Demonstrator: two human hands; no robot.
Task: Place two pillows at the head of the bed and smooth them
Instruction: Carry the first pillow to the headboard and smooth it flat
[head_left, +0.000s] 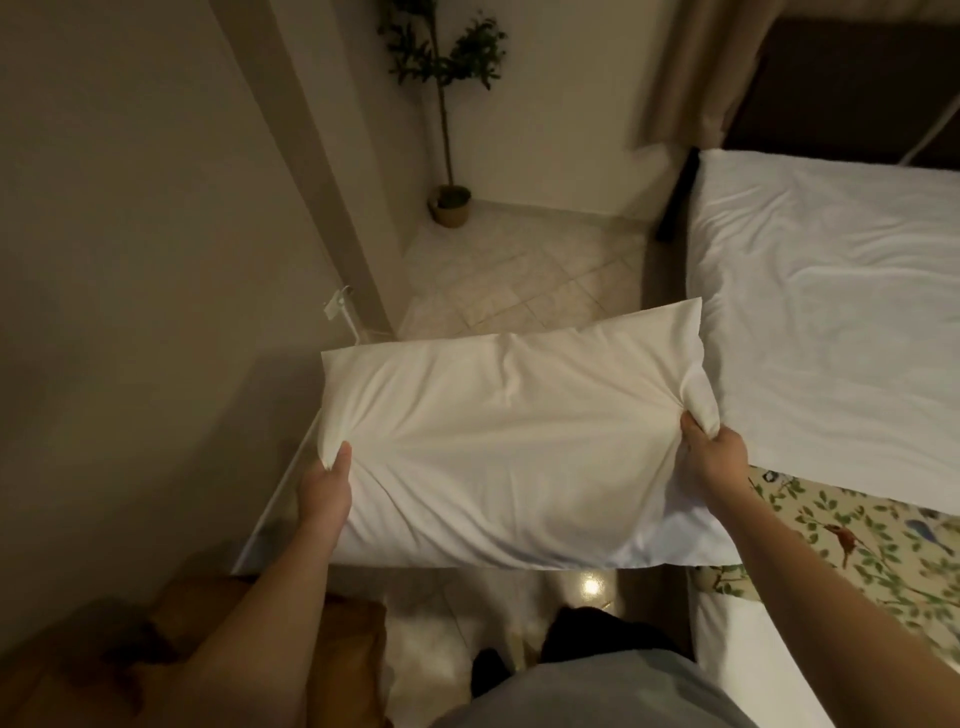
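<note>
Both forearms were stretched forward; a white pillow (498, 447) was held above the floor beside the bed (831, 312), left hand (326, 486) and right hand (714, 452) fingers clamped on its near corners.

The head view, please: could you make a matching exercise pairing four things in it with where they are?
Things:
1. pillow
2. plant
3. white sheet
4. leaf-print cover

Places:
A. on the floor in the far corner
B. spread over the bed on the right
C. held in the air by the left hand and right hand
D. on the bed, showing below the sheet's near edge

Pairs: 1-C, 2-A, 3-B, 4-D
</note>
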